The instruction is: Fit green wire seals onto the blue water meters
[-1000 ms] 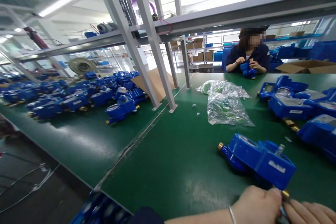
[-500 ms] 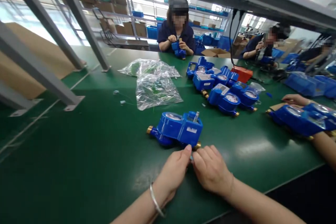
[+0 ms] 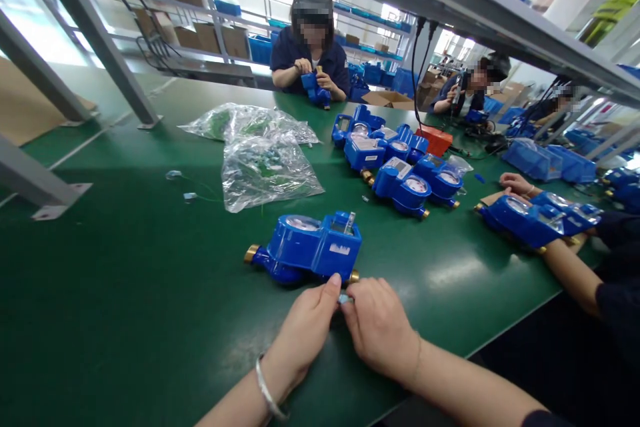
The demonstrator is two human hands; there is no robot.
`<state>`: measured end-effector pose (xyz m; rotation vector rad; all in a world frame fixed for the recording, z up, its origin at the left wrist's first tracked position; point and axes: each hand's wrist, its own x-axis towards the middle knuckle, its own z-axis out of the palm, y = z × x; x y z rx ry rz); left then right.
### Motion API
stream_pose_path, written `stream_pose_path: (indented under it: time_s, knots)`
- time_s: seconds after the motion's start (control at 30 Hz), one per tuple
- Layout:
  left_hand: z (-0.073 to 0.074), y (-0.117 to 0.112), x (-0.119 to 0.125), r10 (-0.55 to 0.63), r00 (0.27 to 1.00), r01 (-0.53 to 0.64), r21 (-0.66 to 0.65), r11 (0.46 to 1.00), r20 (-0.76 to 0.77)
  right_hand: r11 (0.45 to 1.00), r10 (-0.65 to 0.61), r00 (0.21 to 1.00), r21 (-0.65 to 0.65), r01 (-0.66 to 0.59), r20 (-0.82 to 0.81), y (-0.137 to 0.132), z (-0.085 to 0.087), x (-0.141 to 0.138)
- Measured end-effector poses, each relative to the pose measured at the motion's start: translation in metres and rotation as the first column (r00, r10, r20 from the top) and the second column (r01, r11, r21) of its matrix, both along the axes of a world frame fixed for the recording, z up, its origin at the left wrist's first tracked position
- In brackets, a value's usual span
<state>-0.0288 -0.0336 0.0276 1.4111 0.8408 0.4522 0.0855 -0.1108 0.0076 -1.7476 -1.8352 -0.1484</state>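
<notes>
Just in front of a blue water meter, my left hand and my right hand meet, fingers closed. Between their fingertips shows a small pale-blue plastic seal, pinched from both sides; most of it is hidden. The meter lies on the green table, its round dial and box-shaped part facing up. One brass end points left; the other is close to my left thumb. Farther left, two small pale seals with thin green wire rest on the table.
A clear plastic bag with green wires and pale pieces lies behind the meter. Several blue meters are grouped at the right. A neighbour's hand and more meters are farther right. Another person sits opposite. Metal posts stand left.
The view has swung to the right, so everything appears shifted left. My hands stay together by the meter, and the pale-blue seal between them shows more clearly.
</notes>
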Motion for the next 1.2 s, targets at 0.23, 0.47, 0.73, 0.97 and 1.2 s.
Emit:
stream_pose_path:
  time_s: [0.23,0.47,0.73,0.97,1.2]
  knots:
    - [-0.001,-0.003,0.006,0.085,0.996,-0.079,-0.151,0.985,0.034,0.956,0.223,0.854,0.068,-0.287,0.469,0.014,0.001,0.029]
    - [0.001,0.001,0.005,0.07,0.996,-0.059,0.185,0.981,-0.057,0.977,0.122,0.87,-0.096,-0.189,-0.477,0.02,-0.003,0.009]
    - [0.002,0.003,0.005,0.018,0.999,-0.013,0.113,0.993,-0.046,0.995,-0.018,0.947,-0.099,-0.014,-0.322,0.009,-0.001,-0.001]
    - [-0.007,0.002,0.007,0.066,0.997,-0.066,-0.006,0.998,0.032,0.967,0.143,0.93,0.152,-0.204,0.338,0.02,-0.004,0.026]
    - [-0.006,0.0,0.013,0.151,0.988,-0.146,0.113,0.983,-0.034,0.983,-0.157,0.748,-0.172,0.058,-0.645,0.023,-0.014,-0.01]
